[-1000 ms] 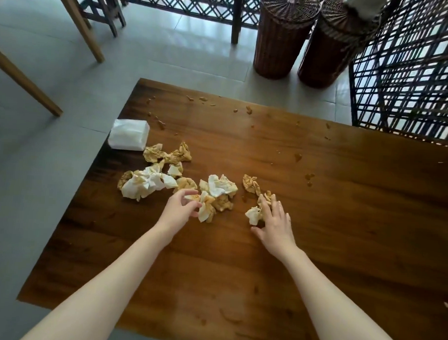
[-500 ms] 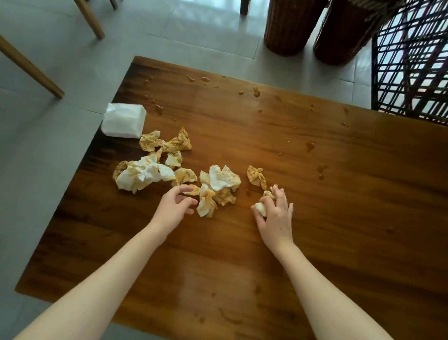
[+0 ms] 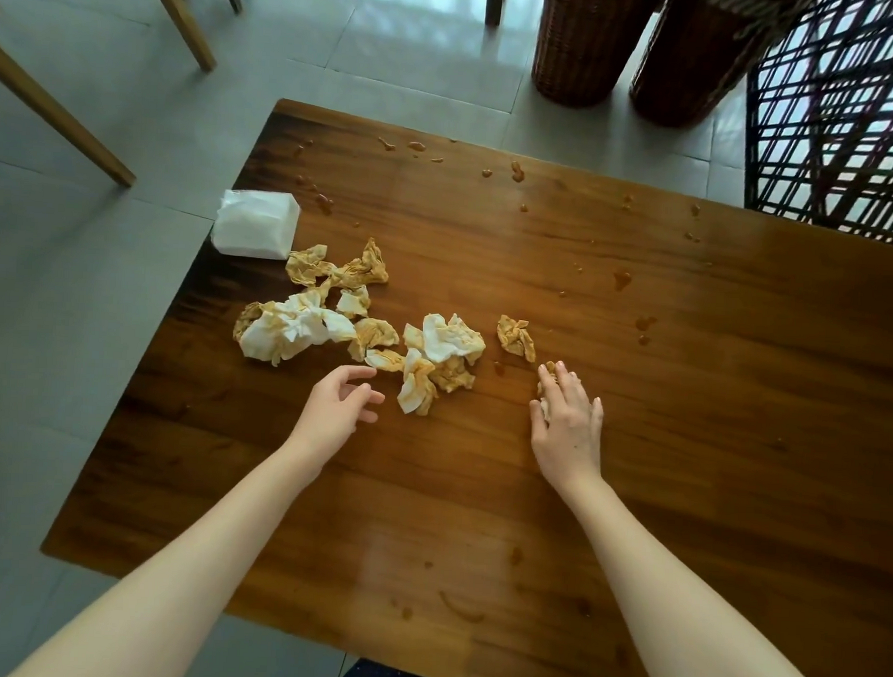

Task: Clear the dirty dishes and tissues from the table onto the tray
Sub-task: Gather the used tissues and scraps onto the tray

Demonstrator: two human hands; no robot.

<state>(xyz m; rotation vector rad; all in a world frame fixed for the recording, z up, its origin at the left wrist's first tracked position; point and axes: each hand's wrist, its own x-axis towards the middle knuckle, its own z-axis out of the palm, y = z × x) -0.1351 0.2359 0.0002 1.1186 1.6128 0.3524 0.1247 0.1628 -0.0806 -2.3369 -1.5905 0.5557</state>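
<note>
Wooden table (image 3: 684, 476), sauce-spattered: stained crumpled tissues (image 3: 449, 338); left hand (image 3: 336, 413) loosely spread, empty; right hand (image 3: 566, 428) flat atop one tissue (image 3: 546, 369).

We see several crumpled tissues (image 3: 291, 331), white paper stained orange-yellow, lying loose on the table (image 3: 658, 475) in a ragged cluster that runs from near its left edge toward the middle. One small stained wad (image 3: 516, 337) sits apart at the cluster's right end. Another wad (image 3: 547, 369) shows only partly from under the right hand (image 3: 566, 425), which lies on it.
</note>
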